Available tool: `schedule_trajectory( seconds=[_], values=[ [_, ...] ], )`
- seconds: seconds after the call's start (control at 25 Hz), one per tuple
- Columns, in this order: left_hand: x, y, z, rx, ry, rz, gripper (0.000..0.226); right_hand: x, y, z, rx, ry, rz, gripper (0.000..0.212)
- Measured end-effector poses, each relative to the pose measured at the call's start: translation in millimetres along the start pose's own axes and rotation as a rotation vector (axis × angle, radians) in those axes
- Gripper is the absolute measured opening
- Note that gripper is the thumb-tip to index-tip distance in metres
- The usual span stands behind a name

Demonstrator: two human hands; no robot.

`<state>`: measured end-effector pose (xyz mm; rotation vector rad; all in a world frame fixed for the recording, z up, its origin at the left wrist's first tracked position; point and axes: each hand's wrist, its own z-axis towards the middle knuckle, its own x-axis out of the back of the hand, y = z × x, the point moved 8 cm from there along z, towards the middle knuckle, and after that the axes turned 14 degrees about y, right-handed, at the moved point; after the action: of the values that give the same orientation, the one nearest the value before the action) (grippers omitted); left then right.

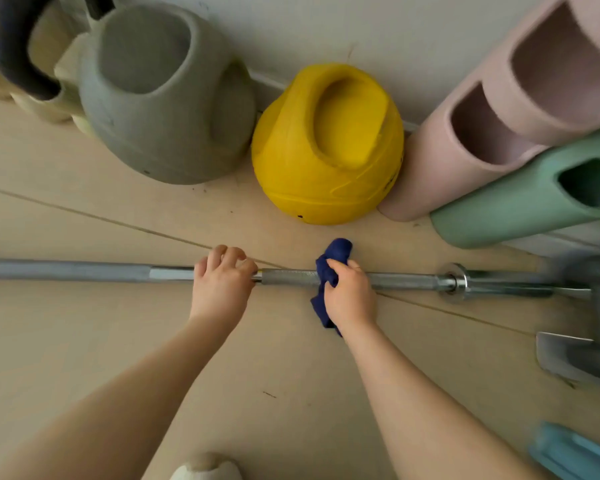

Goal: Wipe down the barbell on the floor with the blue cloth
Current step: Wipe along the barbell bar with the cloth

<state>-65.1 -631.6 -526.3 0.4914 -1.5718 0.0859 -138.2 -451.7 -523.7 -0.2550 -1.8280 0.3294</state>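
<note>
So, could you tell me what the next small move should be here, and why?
Probably slide the right hand, which holds the blue cloth wrapped over the barbell, along the shaft toward the collar. The left hand grips the bar, steadying it, and that stretch lies bare.

The barbell (291,277) is shiny silver steel, with duller grey knurled stretches along its shaft. The cloth (333,258) is deep navy blue, plain, with no pattern. The floor (84,334) is pale beige wood with thin darker seams running across it. One kettlebell (167,98) is matt grey, the next kettlebell (326,147) bright yellow with faint swirled scuff lines. A pale pink block (482,133) sits beside a mint green block (520,206). The wall (361,26) is off-white.
</note>
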Motion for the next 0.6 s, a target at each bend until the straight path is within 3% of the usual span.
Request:
schedule_trajectory(
  seconds=[0.04, 0.16, 0.24, 0.32, 0.4, 0.48, 0.6],
  values=[
    [0, 0, 0, 0.008, 0.018, -0.019, 0.025, -4, -15, -7, 0.010, 0.011, -0.041, 0.030],
    [-2, -5, 1, 0.112, 0.022, -0.092, 0.018, -37, -85, -44, 0.276, -0.133, -0.047, 0.042],
    [-4, -10, 1, 0.128, 0.018, -0.070, 0.022, -39, -91, -40, 0.353, -0.186, -0.092, 0.041],
    [-3, -10, 2, 0.124, 0.016, -0.084, 0.024, -27, -69, -18, 0.341, -0.158, -0.287, 0.032],
    [-5, -8, 2, 0.115, 0.002, -0.088, 0.023, -13, -43, -7, 0.206, -0.070, -0.422, 0.031],
    [-3, -7, 3, 0.105, 0.009, -0.095, 0.021, -17, -47, -14, 0.123, -0.052, -0.342, 0.035],
    [-1, -1, 2, 0.021, 0.016, -0.036, 0.020, -36, -73, -43, 0.288, -0.086, -0.171, 0.049]
  ],
)
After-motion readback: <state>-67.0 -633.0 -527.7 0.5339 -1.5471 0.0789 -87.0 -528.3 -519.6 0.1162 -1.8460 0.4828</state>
